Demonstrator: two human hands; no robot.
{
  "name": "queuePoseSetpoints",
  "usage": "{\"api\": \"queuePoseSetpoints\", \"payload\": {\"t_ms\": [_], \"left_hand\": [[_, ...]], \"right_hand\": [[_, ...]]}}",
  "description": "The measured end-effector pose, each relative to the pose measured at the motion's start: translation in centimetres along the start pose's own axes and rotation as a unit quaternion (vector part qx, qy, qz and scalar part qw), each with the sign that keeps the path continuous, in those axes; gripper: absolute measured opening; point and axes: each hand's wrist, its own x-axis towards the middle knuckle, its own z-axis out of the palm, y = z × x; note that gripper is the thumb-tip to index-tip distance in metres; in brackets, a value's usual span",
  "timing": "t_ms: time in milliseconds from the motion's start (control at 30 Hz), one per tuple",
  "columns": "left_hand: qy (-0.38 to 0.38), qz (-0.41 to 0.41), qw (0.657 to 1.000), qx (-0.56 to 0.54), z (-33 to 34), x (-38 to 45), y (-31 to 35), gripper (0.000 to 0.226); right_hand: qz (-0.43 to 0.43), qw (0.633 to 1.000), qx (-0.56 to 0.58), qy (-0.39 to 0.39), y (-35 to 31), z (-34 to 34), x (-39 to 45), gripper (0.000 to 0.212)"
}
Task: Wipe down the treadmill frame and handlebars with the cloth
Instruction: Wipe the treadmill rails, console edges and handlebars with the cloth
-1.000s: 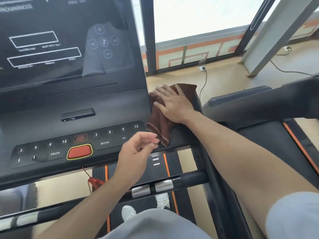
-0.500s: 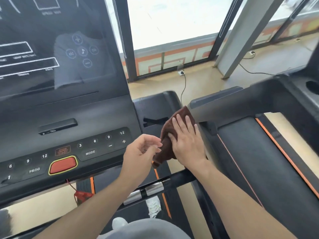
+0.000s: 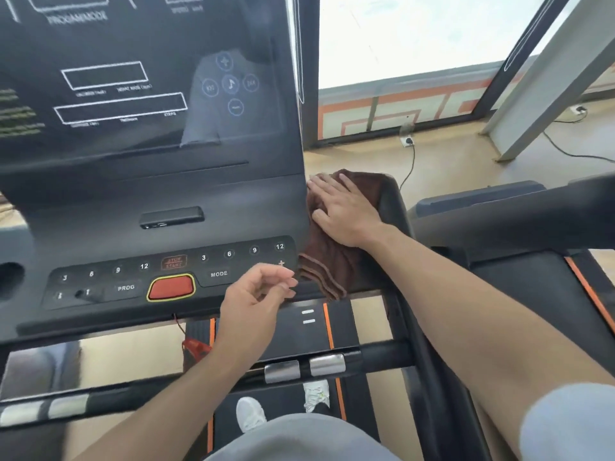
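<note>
Brown cloth [image 3: 329,261] lies draped over the black treadmill frame [image 3: 394,207], on the flat side shelf just to the right of the console [image 3: 159,201]. My right hand [image 3: 344,212] rests on top of its upper part, palm down and fingers spread flat, pressing the cloth against the frame rather than gripping it. Its fingertips point toward the console's right edge. The cloth's lower end hangs free over the shelf's front lip, its stitched hem showing, just right of the button panel [image 3: 173,271].

My left hand [image 3: 256,294] hovers in front of the panel, below the MODE key and near the red button [image 3: 170,287]. It is half curled, thumb and fingers loosely bent toward each other, and holds nothing. Its fingertips are near the hanging hem but apart from it.

Below both forearms runs the handlebar [image 3: 382,356] with its metal grip plates [image 3: 304,367], and beneath that my white shoes [image 3: 251,412] stand on the belt [image 3: 286,404].
</note>
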Motion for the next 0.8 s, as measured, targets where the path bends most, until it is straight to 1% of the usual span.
{"api": "queuePoseSetpoints", "payload": {"t_ms": [133, 200, 267, 367, 467, 500, 567, 633, 667, 700, 733, 767, 800], "left_hand": [[0.015, -0.002, 1.0, -0.003, -0.3, -0.3, -0.6, 0.03], [0.013, -0.004, 1.0, -0.005, 0.1, -0.5, -1.0, 0.03], [0.008, -0.004, 1.0, -0.007, 0.9, -0.7, -1.1, 0.027], [-0.01, -0.002, 1.0, 0.004, 2.1, -0.9, -0.9, 0.027], [-0.031, 0.009, 0.999, 0.021, 3.1, -0.9, -0.2, 0.035], [-0.039, 0.012, 0.999, 0.028, 3.4, -0.8, 0.1, 0.039], [-0.05, 0.014, 0.998, 0.035, 3.9, -0.7, 0.6, 0.038], [-0.06, 0.011, 0.998, 0.034, 4.3, -0.7, 0.9, 0.032], [-0.064, 0.009, 0.997, 0.033, 4.5, -0.7, 1.0, 0.029], [-0.069, 0.006, 0.997, 0.031, 4.7, -0.7, 1.0, 0.028], [-0.074, 0.003, 0.997, 0.028, 4.9, -0.8, 1.0, 0.027], [-0.076, 0.0, 0.997, 0.025, 5.1, -0.8, 1.0, 0.026], [-0.077, -0.004, 0.997, 0.024, 5.3, -0.9, 0.9, 0.025]], "right_hand": [[0.005, 0.999, 0.044, 0.023, -1.0, 0.8, -2.1, 0.074], [0.01, 0.995, 0.088, 0.039, -1.8, 1.4, -4.4, 0.071], [0.008, 0.993, 0.105, 0.048, -2.4, 2.1, -6.7, 0.067], [-0.019, 0.994, 0.083, 0.072, -2.8, 3.1, -10.1, 0.063], [-0.057, 0.995, 0.023, 0.08, -1.7, 3.7, -12.8, 0.061], [-0.059, 0.995, 0.009, 0.083, -1.2, 3.8, -13.5, 0.06], [-0.044, 0.993, -0.01, 0.107, -0.1, 4.0, -15.2, 0.059], [0.012, 0.989, -0.022, 0.148, 0.8, 4.1, -17.1, 0.059], [0.069, 0.985, -0.014, 0.159, 1.1, 3.8, -18.0, 0.06], [0.144, 0.976, 0.011, 0.161, 1.3, 3.4, -18.9, 0.06], [0.228, 0.961, 0.058, 0.149, 1.6, 2.9, -19.7, 0.057], [0.301, 0.937, 0.118, 0.13, 1.8, 2.3, -20.1, 0.052], [0.355, 0.91, 0.189, 0.104, 2.1, 1.9, -20.2, 0.048]]}}
